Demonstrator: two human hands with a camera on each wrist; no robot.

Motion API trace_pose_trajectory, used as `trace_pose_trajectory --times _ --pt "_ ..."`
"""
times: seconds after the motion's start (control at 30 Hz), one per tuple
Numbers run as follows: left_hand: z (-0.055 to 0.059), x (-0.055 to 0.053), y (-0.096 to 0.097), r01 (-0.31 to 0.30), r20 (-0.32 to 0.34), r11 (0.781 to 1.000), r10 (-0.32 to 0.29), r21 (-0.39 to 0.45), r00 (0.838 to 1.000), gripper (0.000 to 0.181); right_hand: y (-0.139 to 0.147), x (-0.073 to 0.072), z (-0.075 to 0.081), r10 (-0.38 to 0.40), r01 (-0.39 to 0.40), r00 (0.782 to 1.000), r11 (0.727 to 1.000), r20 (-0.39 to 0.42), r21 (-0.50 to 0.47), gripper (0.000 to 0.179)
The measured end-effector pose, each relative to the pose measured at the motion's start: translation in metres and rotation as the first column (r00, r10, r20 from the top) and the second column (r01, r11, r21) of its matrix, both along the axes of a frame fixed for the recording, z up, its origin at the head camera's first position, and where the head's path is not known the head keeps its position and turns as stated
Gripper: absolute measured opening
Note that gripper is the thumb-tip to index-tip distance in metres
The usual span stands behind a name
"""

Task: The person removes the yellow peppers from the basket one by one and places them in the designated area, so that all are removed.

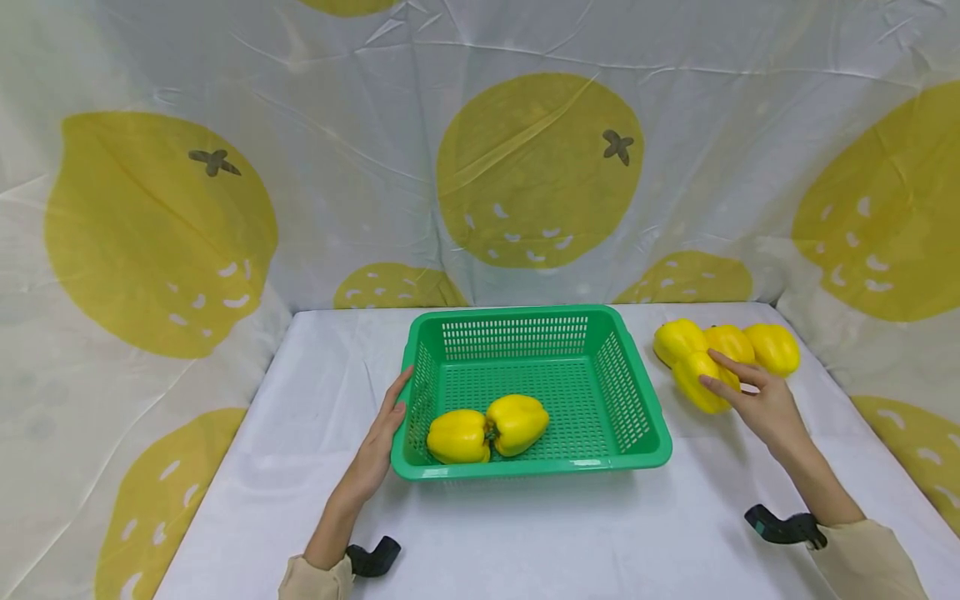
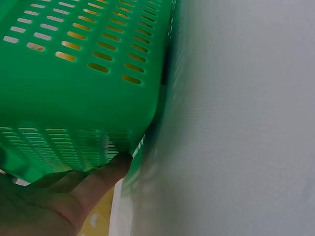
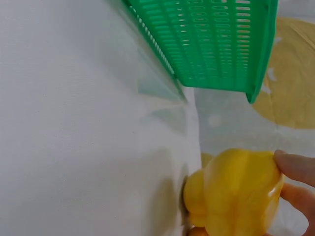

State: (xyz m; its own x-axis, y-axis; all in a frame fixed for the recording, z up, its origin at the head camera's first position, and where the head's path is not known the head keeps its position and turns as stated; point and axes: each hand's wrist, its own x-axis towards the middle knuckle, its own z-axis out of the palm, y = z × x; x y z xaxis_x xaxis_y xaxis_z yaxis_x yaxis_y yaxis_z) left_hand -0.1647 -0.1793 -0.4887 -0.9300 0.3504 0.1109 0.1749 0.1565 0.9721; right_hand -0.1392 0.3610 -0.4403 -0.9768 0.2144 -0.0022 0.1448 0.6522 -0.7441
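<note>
A green plastic basket (image 1: 517, 463) with slotted walls sits on the white-covered table. Inside its front left part lie two yellow bell peppers (image 1: 459, 437), side by side. My left hand (image 1: 378, 446) is at the basket's left side, straight fingers against the outer wall, as the left wrist view (image 2: 93, 189) also shows. To the right of the basket, my right hand (image 1: 765, 406) pinches a yellow bell pepper (image 1: 699, 385) between thumb and fingers. In the right wrist view this pepper (image 3: 241, 191) shows large, fingertips on its side.
Three more yellow bell peppers (image 1: 774, 348) lie grouped behind the pinched one, near the table's back right corner. A pale cloth (image 1: 360, 208) printed with large yellow fruit hangs at the back and sides. Black mounts (image 1: 783, 527) are strapped at both wrists.
</note>
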Motion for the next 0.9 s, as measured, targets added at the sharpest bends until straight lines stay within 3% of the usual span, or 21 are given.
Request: trace_pose_trajectory --times 0.9 --pt "0.0 0.0 0.0 0.004 -0.013 1.0 -0.004 0.0 1.0 0.051 0.002 0.003 -0.018 -0.02 0.019 0.997 1.0 0.072 0.015 0.071"
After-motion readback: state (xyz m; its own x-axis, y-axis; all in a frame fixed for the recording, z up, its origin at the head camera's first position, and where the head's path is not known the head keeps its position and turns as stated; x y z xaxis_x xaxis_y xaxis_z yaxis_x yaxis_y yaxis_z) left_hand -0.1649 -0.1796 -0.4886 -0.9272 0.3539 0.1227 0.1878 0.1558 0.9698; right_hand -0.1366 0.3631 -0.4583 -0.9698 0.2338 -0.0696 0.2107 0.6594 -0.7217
